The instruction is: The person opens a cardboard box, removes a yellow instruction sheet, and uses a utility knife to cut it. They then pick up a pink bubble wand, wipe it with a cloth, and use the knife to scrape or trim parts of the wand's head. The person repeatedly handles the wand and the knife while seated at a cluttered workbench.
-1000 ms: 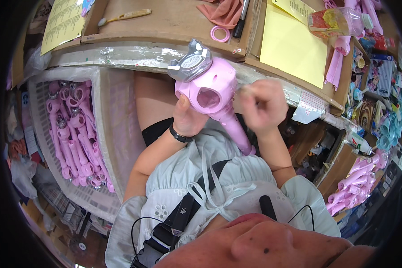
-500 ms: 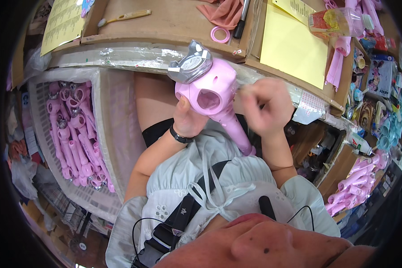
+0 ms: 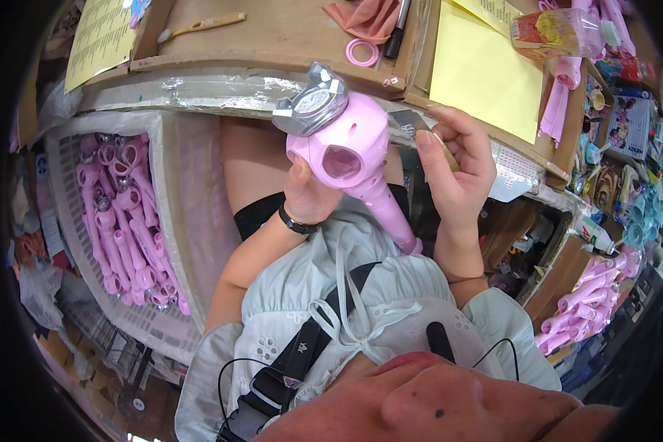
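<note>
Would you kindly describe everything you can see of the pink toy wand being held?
The pink toy wand looks like glossy moulded plastic: a bulbous head with a round opening and a small hole, topped by a silver-grey crown-like cap, and a ridged handle slanting down to the lower right. The left hand grips it below the head, above the lap; the right hand, pinching a small tool, is beside it.

A brown table (image 3: 287,33) is running across the top, its front edge wrapped in clear film; a yellow sheet (image 3: 482,74) is lying on it at the right. Below left, a white mesh basket (image 3: 66,243) is standing — full of pink parts; cluttered shelves (image 3: 604,221) are crowding the right side.
</note>
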Available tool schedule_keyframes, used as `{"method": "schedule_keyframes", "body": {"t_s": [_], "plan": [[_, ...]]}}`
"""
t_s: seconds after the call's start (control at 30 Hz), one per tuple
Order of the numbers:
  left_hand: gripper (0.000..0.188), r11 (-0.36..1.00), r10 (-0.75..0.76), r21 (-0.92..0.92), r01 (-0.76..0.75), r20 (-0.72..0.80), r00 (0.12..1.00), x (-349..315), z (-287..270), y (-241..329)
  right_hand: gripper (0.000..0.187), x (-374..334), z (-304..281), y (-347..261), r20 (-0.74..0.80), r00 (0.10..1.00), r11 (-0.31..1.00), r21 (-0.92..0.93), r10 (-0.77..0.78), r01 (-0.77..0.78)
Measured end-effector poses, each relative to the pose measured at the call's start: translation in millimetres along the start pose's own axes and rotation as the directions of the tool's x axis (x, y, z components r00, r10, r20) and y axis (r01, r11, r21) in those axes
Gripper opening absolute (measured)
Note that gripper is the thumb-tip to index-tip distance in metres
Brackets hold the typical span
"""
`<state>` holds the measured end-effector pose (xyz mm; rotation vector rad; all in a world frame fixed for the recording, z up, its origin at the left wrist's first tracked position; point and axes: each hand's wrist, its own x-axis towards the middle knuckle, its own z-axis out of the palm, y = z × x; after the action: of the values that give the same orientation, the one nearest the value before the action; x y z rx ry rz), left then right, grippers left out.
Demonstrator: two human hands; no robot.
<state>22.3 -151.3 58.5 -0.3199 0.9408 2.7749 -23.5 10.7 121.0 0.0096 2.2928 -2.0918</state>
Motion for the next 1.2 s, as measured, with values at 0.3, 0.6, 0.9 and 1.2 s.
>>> {"method": "schedule_keyframes", "body": {"t_s": [0.3,0.6,0.9,1.2], "plan": [[0.099,1.0,-0.011,-0.012,0.011,0.035,0.999,0,-3,-1,0.023,-4,1,6,0.085,0.986,0.984,-0.096,-0.143,0.151],[0.094,1.0,0.005,-0.006,-0.005,0.039,0.999,-1,-4,3,0.022,-4,7,4,0.154,0.957,0.957,-0.118,-0.245,0.264],[0.092,1.0,0.009,-0.027,-0.007,0.059,0.998,-2,-3,5,0.023,-6,7,2,0.171,0.972,0.982,-0.068,-0.163,0.177],[0.098,0.997,-0.005,-0.082,0.003,-0.024,1.0,-3,-11,-8,0.017,-26,-37,29,-0.093,0.995,0.999,0.03,-0.035,0.038]]}}
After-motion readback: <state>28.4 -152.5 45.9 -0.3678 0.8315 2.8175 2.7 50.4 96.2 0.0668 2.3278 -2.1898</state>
